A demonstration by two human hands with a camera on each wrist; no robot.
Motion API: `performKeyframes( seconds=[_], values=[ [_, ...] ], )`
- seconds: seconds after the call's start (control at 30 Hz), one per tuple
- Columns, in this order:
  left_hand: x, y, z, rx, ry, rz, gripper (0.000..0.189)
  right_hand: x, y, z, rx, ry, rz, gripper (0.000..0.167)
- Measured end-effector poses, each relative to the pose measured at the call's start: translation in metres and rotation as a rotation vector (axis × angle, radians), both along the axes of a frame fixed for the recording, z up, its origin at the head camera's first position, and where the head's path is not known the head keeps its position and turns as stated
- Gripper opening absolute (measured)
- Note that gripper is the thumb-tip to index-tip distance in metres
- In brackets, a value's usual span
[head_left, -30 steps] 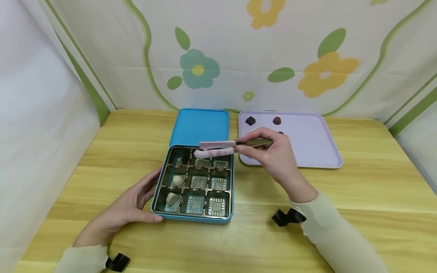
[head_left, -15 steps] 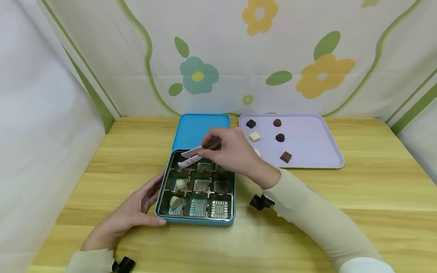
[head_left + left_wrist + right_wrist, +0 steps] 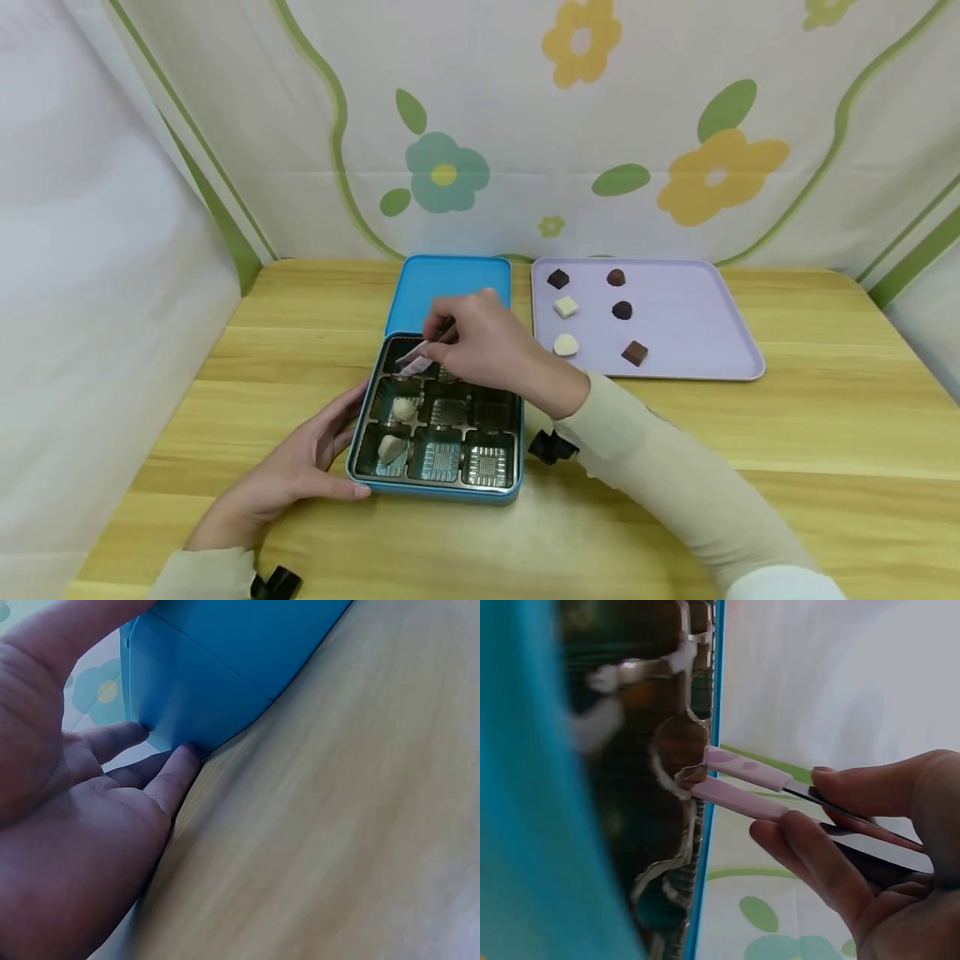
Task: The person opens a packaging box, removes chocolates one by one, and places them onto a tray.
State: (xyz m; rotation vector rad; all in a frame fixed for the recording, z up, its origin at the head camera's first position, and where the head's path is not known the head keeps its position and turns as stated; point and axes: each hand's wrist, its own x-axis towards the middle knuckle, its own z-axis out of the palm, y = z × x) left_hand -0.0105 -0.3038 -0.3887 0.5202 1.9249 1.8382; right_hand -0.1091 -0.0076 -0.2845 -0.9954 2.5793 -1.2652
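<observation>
My right hand [image 3: 495,346] pinches metal tongs with pink tips [image 3: 417,365] between thumb and fingers. The tips reach down into the back-left compartment of a blue tin box [image 3: 480,495]. In the right wrist view the two arms of the tongs [image 3: 742,802] stand slightly apart; what lies between their ends cannot be made out. A swirled white chocolate [image 3: 405,408] sits in the middle-left compartment, and a pale chocolate [image 3: 391,448] in the front-left one. My left hand [image 3: 296,462] rests against the box's left side, fingertips touching its wall, thumb at the front corner.
Behind the box lies its blue lid [image 3: 450,279]. A lilac tray [image 3: 697,325] at the back right bears several chocolates, among them a white square one [image 3: 566,307], a round white one [image 3: 566,345] and a brown square one [image 3: 635,353]. A flowered cloth [image 3: 510,167] hangs behind the table.
My right hand has moved left with the tongs, whose tips have gone down into the back-left compartment. More of the tray's chocolates now show. My left hand has stayed at the box.
</observation>
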Motion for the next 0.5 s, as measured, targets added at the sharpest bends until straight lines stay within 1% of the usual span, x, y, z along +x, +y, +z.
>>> performKeyframes(
  seconds=[0.1,0.17,0.27,0.33,0.37,0.5],
  values=[
    [-0.001,0.0,0.002,-0.018,0.002,0.009,0.119,0.002,0.008,-0.002,-0.083,-0.015,-0.053,0.005],
    [-0.002,-0.001,0.003,-0.026,0.006,0.012,0.119,0.004,0.013,-0.004,-0.146,0.004,-0.1,0.005],
    [-0.003,-0.002,0.005,-0.04,0.003,0.015,0.119,0.007,0.021,-0.009,-0.249,-0.003,-0.169,0.006],
    [-0.002,-0.004,0.005,-0.042,0.002,0.012,0.119,0.008,0.026,-0.013,-0.31,-0.031,-0.202,0.007],
    [-0.002,-0.004,0.006,-0.046,-0.002,0.012,0.118,0.008,0.028,-0.016,-0.342,-0.061,-0.216,0.008],
    [0.001,-0.006,0.005,-0.05,-0.003,0.014,0.116,0.01,0.034,-0.022,-0.415,-0.132,-0.256,0.011]
  ],
)
